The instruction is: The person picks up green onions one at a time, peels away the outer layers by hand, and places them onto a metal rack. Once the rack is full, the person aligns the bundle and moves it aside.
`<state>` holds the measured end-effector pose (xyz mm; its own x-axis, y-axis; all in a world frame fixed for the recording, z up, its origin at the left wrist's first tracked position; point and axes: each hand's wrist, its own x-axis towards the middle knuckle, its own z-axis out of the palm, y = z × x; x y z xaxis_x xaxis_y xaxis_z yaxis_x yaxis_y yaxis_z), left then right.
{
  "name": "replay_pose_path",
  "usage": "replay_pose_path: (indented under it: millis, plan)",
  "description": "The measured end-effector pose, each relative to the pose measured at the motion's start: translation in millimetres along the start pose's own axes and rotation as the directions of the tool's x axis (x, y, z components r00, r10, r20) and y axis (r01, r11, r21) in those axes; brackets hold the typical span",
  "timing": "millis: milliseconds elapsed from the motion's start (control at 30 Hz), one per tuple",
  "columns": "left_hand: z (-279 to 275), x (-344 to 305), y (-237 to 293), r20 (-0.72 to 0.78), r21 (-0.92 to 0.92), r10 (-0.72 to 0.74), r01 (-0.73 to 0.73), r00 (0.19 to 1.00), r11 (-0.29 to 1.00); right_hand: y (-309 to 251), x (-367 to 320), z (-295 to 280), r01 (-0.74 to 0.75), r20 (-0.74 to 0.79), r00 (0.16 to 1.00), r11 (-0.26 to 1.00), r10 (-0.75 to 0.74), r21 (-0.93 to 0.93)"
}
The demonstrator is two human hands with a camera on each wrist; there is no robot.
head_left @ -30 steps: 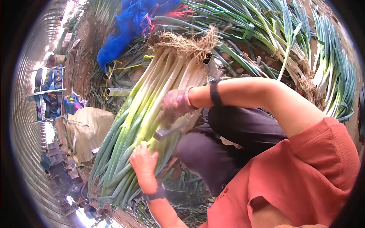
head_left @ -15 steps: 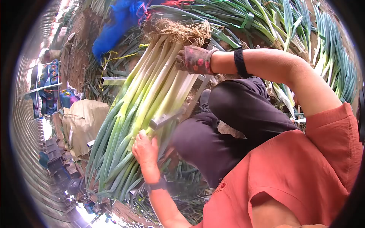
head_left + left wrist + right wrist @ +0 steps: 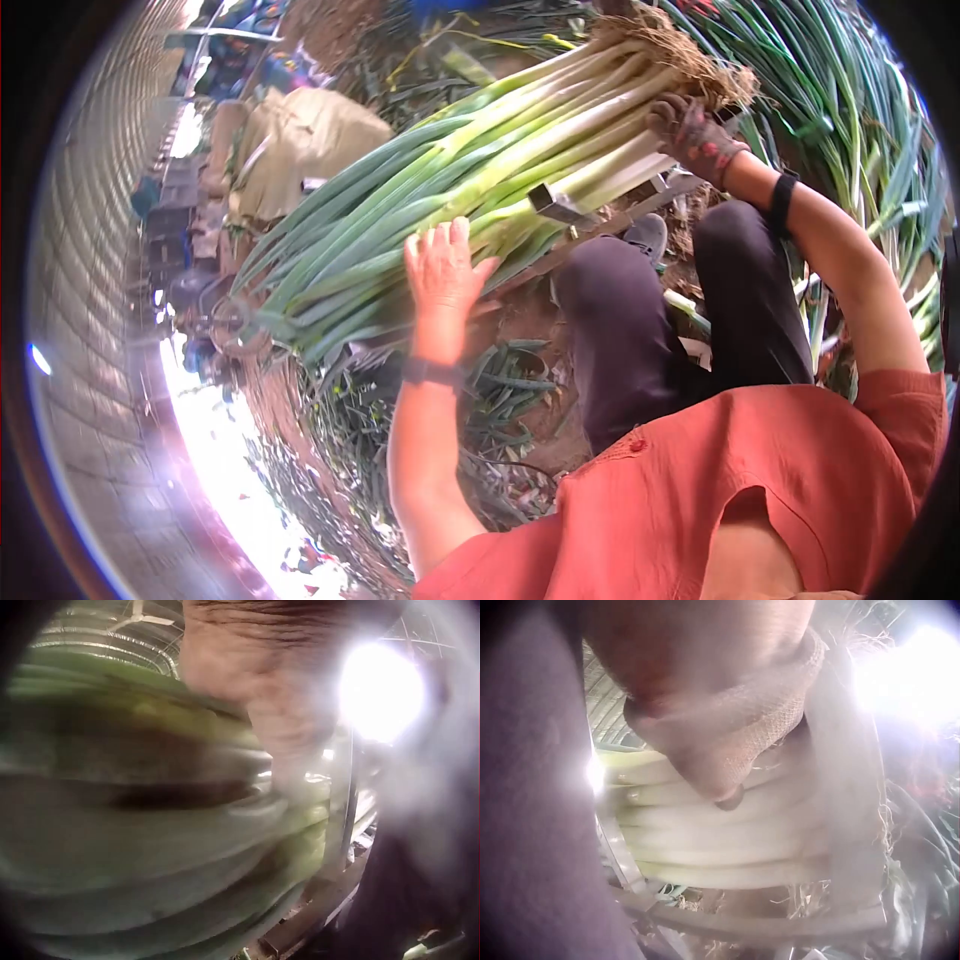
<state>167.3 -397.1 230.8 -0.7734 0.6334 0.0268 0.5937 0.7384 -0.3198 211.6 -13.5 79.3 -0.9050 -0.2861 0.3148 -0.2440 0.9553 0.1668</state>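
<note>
A thick bundle of long green onions [image 3: 540,145] lies slantwise across a metal frame [image 3: 552,206], its roots [image 3: 690,55] at the upper right and green leaves fanning to the lower left. My bare left hand [image 3: 447,268] rests on the leaves, fingers extended and thumb out to the side. In the left wrist view that hand [image 3: 270,675] is close over the green leaves [image 3: 135,855]. My gloved right hand [image 3: 695,138] lies over the white stalks just below the roots, fingers loosely bent. The right wrist view shows its gloved thumb [image 3: 720,769] against the white stalks [image 3: 720,840].
More green onions [image 3: 830,90] lie at the right. A tan sack [image 3: 310,135] stands beyond the leaf tips. Loose leaves [image 3: 510,385] litter the ground beside my knees [image 3: 620,310]. A blue thing [image 3: 445,8] shows at the top edge.
The head view has turned, so the bundle appears more level and farther right. My right hand has moved up the stalks toward the roots; my left hand stays on the leaves, its fingers straighter.
</note>
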Motion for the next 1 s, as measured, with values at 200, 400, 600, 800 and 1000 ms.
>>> replay_pose_path:
  millis: [200, 400, 600, 800, 1000]
  plan:
    - [-17.4, -53.7, -51.2, 0.043, 0.157, -0.129, 0.121, 0.991, 0.98, 2.5, -0.7, 6.7, 0.034, -0.097, 0.995, 0.999, -0.034, -0.008]
    - [4.9, -86.0, -120.0, -0.016, 0.371, -0.389, 0.367, 0.921, 0.853, 2.7, 5.0, 12.0, -0.105, -0.083, 0.989, 0.975, 0.123, 0.197]
    - [43.4, -71.2, -105.9, 0.096, 0.361, -0.634, 0.567, 0.767, 0.74, 13.2, 0.2, -20.7, 0.171, -0.098, 0.879, 0.501, -0.467, -0.849]
    - [95.7, -93.1, -123.8, 0.197, 0.734, -0.408, 0.141, 0.891, 0.664, -0.4, 2.6, -21.6, -0.004, -0.058, 0.998, 0.997, 0.008, 0.071]
    - [-10.2, -51.5, -86.5, 0.592, 0.584, -0.486, 0.073, 0.643, 0.808, -3.2, 3.9, 28.1, -0.151, -0.204, 0.96, 0.97, 0.19, 0.193]
